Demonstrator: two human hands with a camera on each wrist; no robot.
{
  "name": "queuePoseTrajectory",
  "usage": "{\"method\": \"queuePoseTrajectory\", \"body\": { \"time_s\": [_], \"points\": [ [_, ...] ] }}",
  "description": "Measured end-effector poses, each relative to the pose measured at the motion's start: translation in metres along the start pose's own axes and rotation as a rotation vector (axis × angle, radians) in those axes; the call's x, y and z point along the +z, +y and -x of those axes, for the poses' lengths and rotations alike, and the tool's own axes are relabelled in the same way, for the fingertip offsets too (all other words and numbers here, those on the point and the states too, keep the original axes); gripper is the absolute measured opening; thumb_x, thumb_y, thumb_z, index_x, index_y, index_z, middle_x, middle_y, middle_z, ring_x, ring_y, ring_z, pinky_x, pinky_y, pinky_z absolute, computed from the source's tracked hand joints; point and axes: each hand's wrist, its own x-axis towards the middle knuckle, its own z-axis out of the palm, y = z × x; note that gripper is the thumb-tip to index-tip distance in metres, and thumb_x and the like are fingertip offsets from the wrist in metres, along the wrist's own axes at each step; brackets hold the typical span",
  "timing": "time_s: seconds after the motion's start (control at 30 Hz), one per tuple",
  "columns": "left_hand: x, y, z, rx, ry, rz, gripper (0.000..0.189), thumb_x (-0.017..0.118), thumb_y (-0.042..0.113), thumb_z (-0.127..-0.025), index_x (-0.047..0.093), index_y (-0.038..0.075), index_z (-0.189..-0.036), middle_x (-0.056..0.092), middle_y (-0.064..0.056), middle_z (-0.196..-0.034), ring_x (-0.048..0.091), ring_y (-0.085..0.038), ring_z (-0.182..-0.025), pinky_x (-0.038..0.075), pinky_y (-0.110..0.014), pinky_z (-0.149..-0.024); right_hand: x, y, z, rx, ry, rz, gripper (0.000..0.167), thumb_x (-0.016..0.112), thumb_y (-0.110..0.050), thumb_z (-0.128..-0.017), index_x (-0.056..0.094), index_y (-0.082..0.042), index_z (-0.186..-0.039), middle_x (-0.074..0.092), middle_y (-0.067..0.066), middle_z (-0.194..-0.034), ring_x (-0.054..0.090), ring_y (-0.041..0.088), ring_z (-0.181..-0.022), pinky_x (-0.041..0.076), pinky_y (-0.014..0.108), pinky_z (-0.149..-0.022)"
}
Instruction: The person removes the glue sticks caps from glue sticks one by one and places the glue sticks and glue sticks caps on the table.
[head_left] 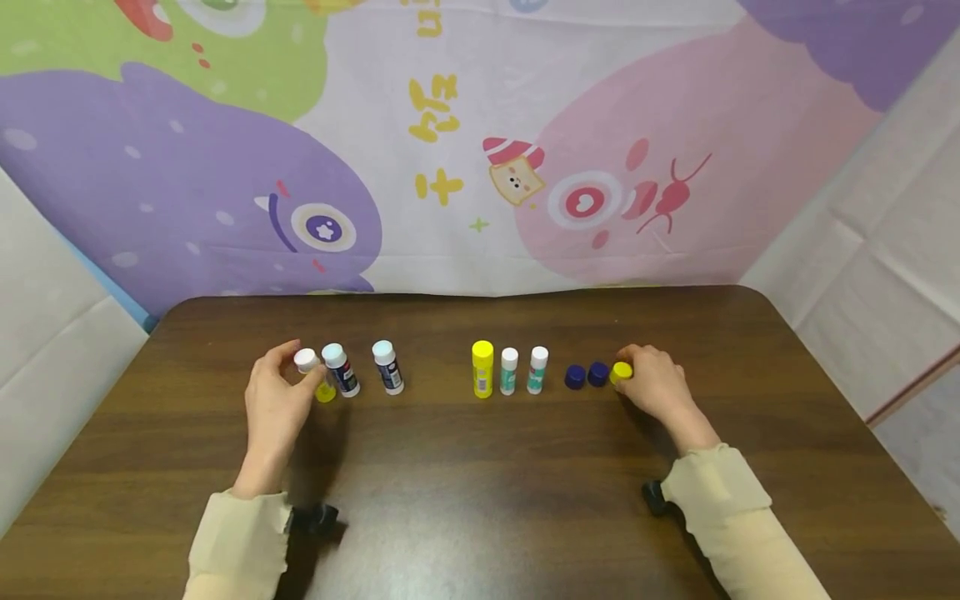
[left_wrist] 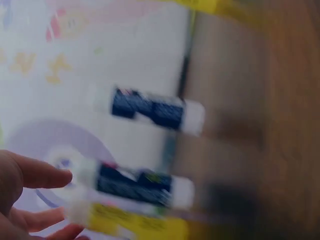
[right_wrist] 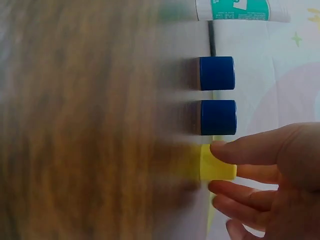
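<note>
Six upright stick tubes on the brown table [head_left: 480,508], three loose caps; what's inside the tubes can't be seen from here. Left group, three: one yellow tube with a white top [head_left: 326,392], then two navy tubes [head_left: 346,379] with pale tops, the first just beside the yellow one, the second a bit apart. Middle group, three: one all-yellow tube [head_left: 483,371], two teal-and-white tubes [head_left: 508,372] with white tops, all near each other, none touching. Caps, right of those, in a row: two navy caps [head_left: 575,377], one yellow cap [head_left: 621,372]. Left hand [head_left: 279,408] has thumb and fingers around the upper part of the white-topped yellow tube, moderately wide; can't tell whether they touch it, the wrist view is blurred. Right hand [head_left: 660,385] pinches the yellow cap, thumb on one side, fingers on the other, at the far right end of the row; both navy caps sit between it and the teal tubes. Two cream sleeves [head_left: 243,533], one per arm. One printed cloth [head_left: 450,237] hangs behind the table, with purple, green and pink cartoon figures.
</note>
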Motion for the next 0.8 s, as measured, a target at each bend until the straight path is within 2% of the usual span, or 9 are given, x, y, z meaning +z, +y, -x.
{"method": "queuePoseTrajectory", "body": {
  "time_s": [0.1,0.23,0.27,0.33,0.43,0.57,0.63,0.7,0.8],
  "points": [
    [-0.001,0.016,0.009,0.13,0.082,0.009,0.045,0.065,0.005,-0.077,0.053,-0.002,-0.12,0.048,-0.022,-0.121,0.045,-0.037,-0.109,0.034,-0.048,-0.089,0.0,-0.004,0.004,0.001,0.027,0.009,0.048,0.062,-0.011,-0.079,0.049,0.0,-0.125,0.046,0.026,-0.125,0.038,0.045,-0.113,0.026,0.057,-0.086],
    [0.008,0.035,0.021,0.414,0.188,-0.039,0.046,0.066,-0.001,-0.073,0.053,-0.004,-0.118,0.048,-0.022,-0.12,0.046,-0.039,-0.109,0.035,-0.048,-0.087,-0.004,-0.016,0.009,-0.06,0.114,-0.003,0.048,0.055,0.0,-0.08,0.047,0.0,-0.127,0.042,0.023,-0.129,0.031,0.045,-0.12,0.017,0.059,-0.094],
    [0.013,0.039,0.025,0.468,0.193,-0.056,0.047,0.067,-0.002,-0.072,0.053,-0.004,-0.117,0.049,-0.021,-0.119,0.047,-0.038,-0.107,0.036,-0.048,-0.086,-0.005,-0.02,0.011,-0.083,0.138,-0.011,0.047,0.054,0.002,-0.08,0.047,0.0,-0.127,0.042,0.022,-0.129,0.031,0.044,-0.12,0.016,0.059,-0.096],
    [0.022,0.045,0.032,0.53,0.151,-0.08,0.049,0.068,-0.001,-0.072,0.053,-0.002,-0.118,0.05,-0.02,-0.118,0.048,-0.037,-0.106,0.037,-0.046,-0.087,-0.008,-0.03,0.013,-0.133,0.19,-0.03,0.045,0.053,0.003,-0.081,0.048,-0.001,-0.126,0.044,0.02,-0.128,0.033,0.042,-0.121,0.014,0.058,-0.098],
    [0.038,0.054,0.041,0.482,-0.011,-0.064,0.05,0.07,0.006,-0.073,0.053,0.001,-0.12,0.052,-0.016,-0.117,0.05,-0.033,-0.108,0.039,-0.044,-0.089,-0.012,-0.048,0.016,-0.216,0.259,-0.068,0.043,0.059,-0.001,-0.082,0.051,-0.003,-0.124,0.048,0.017,-0.127,0.038,0.038,-0.119,0.013,0.056,-0.099],
    [0.061,0.062,0.045,0.306,-0.308,0.06,0.05,0.07,0.015,-0.077,0.052,0.005,-0.123,0.053,-0.012,-0.122,0.051,-0.028,-0.111,0.041,-0.042,-0.092,-0.011,-0.073,0.018,-0.33,0.316,-0.14,0.038,0.063,-0.006,-0.083,0.055,-0.007,-0.12,0.054,0.012,-0.121,0.045,0.032,-0.114,0.015,0.053,-0.1],
    [0.072,0.066,0.046,0.217,-0.415,0.146,0.05,0.07,0.017,-0.078,0.052,0.006,-0.123,0.053,-0.01,-0.124,0.05,-0.026,-0.114,0.04,-0.041,-0.095,-0.006,-0.084,0.018,-0.391,0.306,-0.192,0.035,0.06,-0.006,-0.084,0.056,-0.008,-0.119,0.056,0.01,-0.119,0.047,0.03,-0.112,0.016,0.052,-0.101],
    [0.083,0.069,0.047,0.157,-0.476,0.211,0.05,0.069,0.017,-0.078,0.052,0.005,-0.123,0.054,-0.01,-0.125,0.05,-0.026,-0.116,0.039,-0.041,-0.097,0.0,-0.093,0.015,-0.44,0.276,-0.239,0.032,0.057,-0.006,-0.087,0.057,-0.009,-0.118,0.058,0.008,-0.116,0.051,0.028,-0.105,0.017,0.052,-0.102],
    [0.099,0.07,0.047,0.131,-0.498,0.241,0.05,0.069,0.016,-0.079,0.051,0.004,-0.123,0.053,-0.011,-0.125,0.049,-0.027,-0.117,0.04,-0.041,-0.097,0.01,-0.104,0.012,-0.476,0.218,-0.289,0.03,0.056,-0.009,-0.089,0.056,-0.01,-0.119,0.059,0.006,-0.116,0.052,0.026,-0.106,0.019,0.052,-0.104]
  ]
}}
